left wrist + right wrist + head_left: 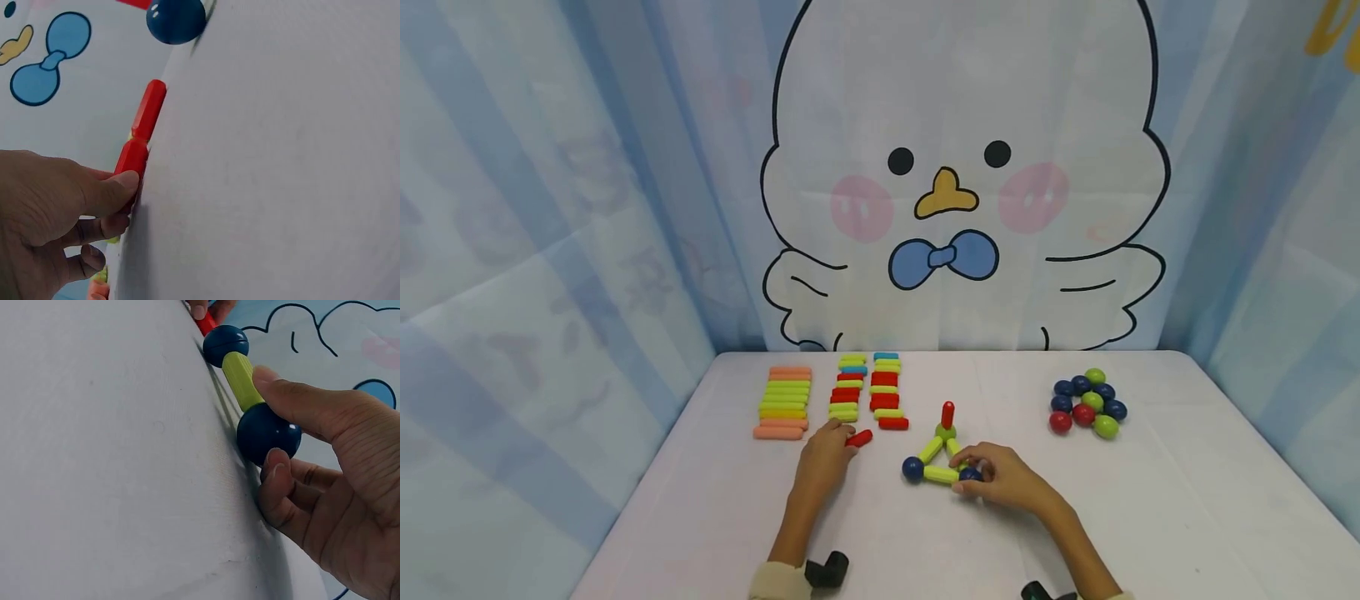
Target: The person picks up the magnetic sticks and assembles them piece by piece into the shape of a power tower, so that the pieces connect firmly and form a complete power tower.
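My left hand (826, 457) pinches a red rod (860, 437) between thumb and fingers, just in front of the rows of rods. In the left wrist view the thumb lies along this red rod (131, 157), and a second red piece appears beyond its tip. My right hand (1000, 477) holds a dark blue ball (971, 473) at the near right corner of a triangle of yellow-green rods (940, 474). Another blue ball (913, 468) forms the left corner. At the far corner a green ball (946, 432) carries an upright red rod (948, 414).
Two columns of short red, yellow-green and blue rods (884, 391) lie behind my left hand. Longer orange, yellow and green rods (786, 400) lie in a stack at left. Several blue, green and red balls (1083, 415) cluster at right. A printed curtain (947, 317) hangs behind the table.
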Demonstrator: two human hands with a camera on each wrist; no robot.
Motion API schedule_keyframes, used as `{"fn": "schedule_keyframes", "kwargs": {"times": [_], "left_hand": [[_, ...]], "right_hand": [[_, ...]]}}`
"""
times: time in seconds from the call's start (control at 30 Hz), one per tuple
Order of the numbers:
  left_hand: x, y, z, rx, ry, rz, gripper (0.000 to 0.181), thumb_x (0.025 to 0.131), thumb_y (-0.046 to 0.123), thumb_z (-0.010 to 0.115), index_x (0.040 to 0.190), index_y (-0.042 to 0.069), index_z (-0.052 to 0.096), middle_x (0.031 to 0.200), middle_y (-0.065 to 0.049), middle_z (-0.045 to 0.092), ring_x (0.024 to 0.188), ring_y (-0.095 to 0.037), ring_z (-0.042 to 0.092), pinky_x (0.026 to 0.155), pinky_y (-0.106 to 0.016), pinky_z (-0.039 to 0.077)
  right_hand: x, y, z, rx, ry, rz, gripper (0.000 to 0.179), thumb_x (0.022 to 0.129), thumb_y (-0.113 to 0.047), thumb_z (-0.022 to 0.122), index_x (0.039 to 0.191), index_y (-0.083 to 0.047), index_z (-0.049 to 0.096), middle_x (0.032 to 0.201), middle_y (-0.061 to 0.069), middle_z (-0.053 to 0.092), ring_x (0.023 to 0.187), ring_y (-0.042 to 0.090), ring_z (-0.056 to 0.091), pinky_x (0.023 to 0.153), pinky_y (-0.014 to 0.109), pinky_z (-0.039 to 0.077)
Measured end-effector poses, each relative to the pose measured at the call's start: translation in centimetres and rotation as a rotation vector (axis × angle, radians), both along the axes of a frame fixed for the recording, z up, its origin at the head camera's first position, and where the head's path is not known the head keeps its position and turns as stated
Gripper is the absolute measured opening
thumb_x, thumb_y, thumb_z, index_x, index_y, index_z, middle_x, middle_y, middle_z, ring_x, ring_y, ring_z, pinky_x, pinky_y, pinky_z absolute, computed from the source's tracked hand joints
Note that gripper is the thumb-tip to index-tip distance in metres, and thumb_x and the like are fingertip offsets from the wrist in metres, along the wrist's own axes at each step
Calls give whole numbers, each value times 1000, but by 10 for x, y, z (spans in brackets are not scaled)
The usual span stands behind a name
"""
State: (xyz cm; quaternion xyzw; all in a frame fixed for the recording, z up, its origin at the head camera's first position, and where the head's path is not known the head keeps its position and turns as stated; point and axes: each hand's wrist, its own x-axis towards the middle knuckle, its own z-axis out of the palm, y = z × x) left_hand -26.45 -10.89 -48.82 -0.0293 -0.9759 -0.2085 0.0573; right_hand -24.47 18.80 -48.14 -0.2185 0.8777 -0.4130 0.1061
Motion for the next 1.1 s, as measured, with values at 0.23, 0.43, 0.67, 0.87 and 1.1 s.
{"fn": "schedule_keyframes", "kwargs": {"times": [0.23, 0.43, 0.67, 0.87, 1.1], "left_hand": [[1, 14, 3, 442, -100, -179, 26, 89, 16, 71, 112, 6, 66, 109, -8, 65, 96, -20, 59, 84, -34, 56], [2, 35, 1, 649, -110, -284, 26, 88, 24, 73, 109, 12, 64, 100, -2, 69, 90, -15, 61, 73, -21, 53], [7, 45, -1, 516, -71, -311, 31, 89, 24, 72, 117, 11, 66, 106, -3, 70, 87, -13, 58, 71, -16, 51], [7, 44, 0, 444, -40, -371, 36, 89, 22, 72, 123, 10, 64, 110, -2, 70, 88, -11, 59, 75, -15, 51], [7, 43, 3, 449, -36, -389, 36, 89, 19, 72, 123, 11, 63, 111, -3, 70, 88, -11, 59, 74, -14, 51]], "right_hand": [[1, 6, 2, -70, -99, 62, 41, 87, -26, 74, 123, -10, 64, 100, 8, 58, 56, 9, 54, 50, 22, 47], [0, 7, 1, -96, -126, 97, 45, 87, -26, 74, 125, -6, 62, 101, 9, 58, 57, 11, 57, 52, 23, 50], [0, 9, 0, -132, -151, 120, 46, 87, -21, 74, 128, -4, 60, 103, 11, 57, 61, 11, 58, 56, 24, 52], [0, 10, 0, -125, -173, 119, 48, 86, -19, 75, 129, -3, 60, 107, 13, 57, 66, 12, 61, 60, 24, 55], [-2, 12, 3, -100, -219, 147, 51, 86, -17, 74, 133, -3, 57, 113, 14, 55, 82, 17, 63, 68, 24, 57]]}}
